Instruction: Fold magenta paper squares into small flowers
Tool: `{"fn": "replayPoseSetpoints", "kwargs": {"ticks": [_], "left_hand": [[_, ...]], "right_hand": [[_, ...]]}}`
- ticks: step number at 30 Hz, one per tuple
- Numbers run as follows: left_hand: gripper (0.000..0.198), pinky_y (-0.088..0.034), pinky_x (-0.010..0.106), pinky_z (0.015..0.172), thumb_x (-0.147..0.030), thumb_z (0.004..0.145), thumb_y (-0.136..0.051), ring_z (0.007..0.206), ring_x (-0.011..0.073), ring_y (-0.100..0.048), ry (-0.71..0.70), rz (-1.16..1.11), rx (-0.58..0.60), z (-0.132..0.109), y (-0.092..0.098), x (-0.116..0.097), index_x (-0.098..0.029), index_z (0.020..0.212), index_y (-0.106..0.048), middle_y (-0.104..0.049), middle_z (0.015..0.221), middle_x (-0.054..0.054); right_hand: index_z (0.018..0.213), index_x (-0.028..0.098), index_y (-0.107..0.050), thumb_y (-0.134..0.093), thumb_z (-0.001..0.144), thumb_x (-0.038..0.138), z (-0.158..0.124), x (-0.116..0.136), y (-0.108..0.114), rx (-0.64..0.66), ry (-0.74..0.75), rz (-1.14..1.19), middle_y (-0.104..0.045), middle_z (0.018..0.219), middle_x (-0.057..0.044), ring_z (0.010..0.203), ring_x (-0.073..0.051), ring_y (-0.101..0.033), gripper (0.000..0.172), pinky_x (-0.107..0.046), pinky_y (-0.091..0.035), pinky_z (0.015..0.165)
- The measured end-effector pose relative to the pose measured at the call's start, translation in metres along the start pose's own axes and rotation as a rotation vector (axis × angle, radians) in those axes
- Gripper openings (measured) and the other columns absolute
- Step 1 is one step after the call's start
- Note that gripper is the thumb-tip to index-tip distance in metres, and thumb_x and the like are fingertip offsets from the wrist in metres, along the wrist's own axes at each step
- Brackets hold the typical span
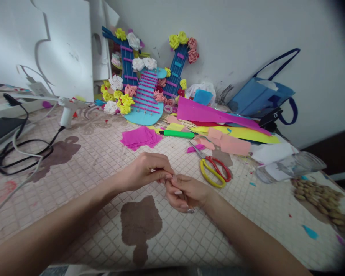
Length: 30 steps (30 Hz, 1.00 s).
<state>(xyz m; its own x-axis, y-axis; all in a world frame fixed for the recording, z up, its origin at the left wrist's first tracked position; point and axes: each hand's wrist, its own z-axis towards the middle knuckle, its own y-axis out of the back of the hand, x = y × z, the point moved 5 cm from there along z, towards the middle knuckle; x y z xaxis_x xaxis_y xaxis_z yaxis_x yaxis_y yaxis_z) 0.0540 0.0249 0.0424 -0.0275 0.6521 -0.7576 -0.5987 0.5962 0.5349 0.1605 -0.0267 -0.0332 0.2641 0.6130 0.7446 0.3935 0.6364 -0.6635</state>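
My two hands meet above the middle of the patterned tablecloth (pixel 103 153). My left hand (pixel 145 170) is closed in a pinch, its fingertips touching those of my right hand (pixel 186 193). The right hand's fingers are curled inward around something too small to name. Scissors (pixel 214 168) with red and yellow handles lie just right of my hands. A stack of magenta paper squares (pixel 140 137) lies beyond my hands, with a green marker (pixel 178 133) beside it.
Blue craft pieces (pixel 145 90) with paper flowers lean on the wall. Sheets of magenta, yellow and pink paper (pixel 218 122) lie at right, with a blue bag (pixel 261 97) behind. A glue gun (pixel 67 111) and cables (pixel 20 151) lie at left. A clear jar (pixel 290 166) lies at right.
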Motion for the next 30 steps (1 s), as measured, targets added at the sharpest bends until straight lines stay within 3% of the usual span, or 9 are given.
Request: {"fn": "replayPoseSetpoints", "kwargs": {"ticks": [5,12,17,25,30], "left_hand": [[0.017,-0.045,0.020,0.060,-0.016,0.091,-0.053,0.066,0.0101,-0.058,-0.027,-0.005,-0.042,0.000,-0.002,-0.002,-0.011,0.080,-0.065,-0.063,0.072,0.004],[0.015,-0.046,0.018,0.053,-0.021,0.086,-0.061,0.057,0.0083,-0.057,0.086,-0.170,-0.021,-0.001,-0.006,0.009,-0.010,0.077,-0.066,-0.061,0.070,0.003],[0.014,-0.046,0.018,0.054,-0.020,0.086,-0.061,0.058,0.0085,-0.057,0.101,-0.171,0.007,-0.001,-0.006,0.006,-0.010,0.077,-0.065,-0.060,0.069,0.003],[0.020,-0.046,0.017,0.054,-0.019,0.090,-0.053,0.059,0.0078,-0.056,0.143,-0.139,-0.049,-0.001,-0.005,0.010,-0.010,0.078,-0.065,-0.061,0.070,0.003],[0.014,-0.048,0.020,0.060,-0.020,0.087,-0.059,0.068,0.0112,-0.060,0.111,-0.048,-0.084,0.000,-0.003,0.009,-0.011,0.083,-0.068,-0.066,0.074,0.005]], "right_hand": [[0.073,0.019,-0.040,-0.037,0.094,0.054,-0.001,-0.001,-0.001,0.054,-0.003,0.015,-0.052,0.052,0.005,0.033,-0.007,-0.041,0.041,-0.016,-0.031,0.029],[0.072,0.019,-0.041,-0.038,0.094,0.052,0.000,-0.003,0.001,0.046,-0.017,0.017,-0.051,0.051,0.005,0.033,-0.007,-0.041,0.039,-0.015,-0.032,0.028],[0.072,0.019,-0.041,-0.039,0.095,0.050,-0.001,-0.003,0.002,0.020,-0.014,-0.004,-0.051,0.052,0.005,0.033,-0.007,-0.041,0.038,-0.015,-0.030,0.027],[0.071,0.019,-0.042,-0.036,0.096,0.048,0.002,-0.001,0.002,-0.054,0.025,0.009,-0.052,0.050,0.005,0.031,-0.006,-0.040,0.039,-0.016,-0.029,0.028],[0.070,0.020,-0.041,-0.040,0.096,0.045,0.002,0.002,0.004,-0.112,0.051,0.026,-0.052,0.050,0.005,0.031,-0.007,-0.041,0.036,-0.015,-0.028,0.028]]}}
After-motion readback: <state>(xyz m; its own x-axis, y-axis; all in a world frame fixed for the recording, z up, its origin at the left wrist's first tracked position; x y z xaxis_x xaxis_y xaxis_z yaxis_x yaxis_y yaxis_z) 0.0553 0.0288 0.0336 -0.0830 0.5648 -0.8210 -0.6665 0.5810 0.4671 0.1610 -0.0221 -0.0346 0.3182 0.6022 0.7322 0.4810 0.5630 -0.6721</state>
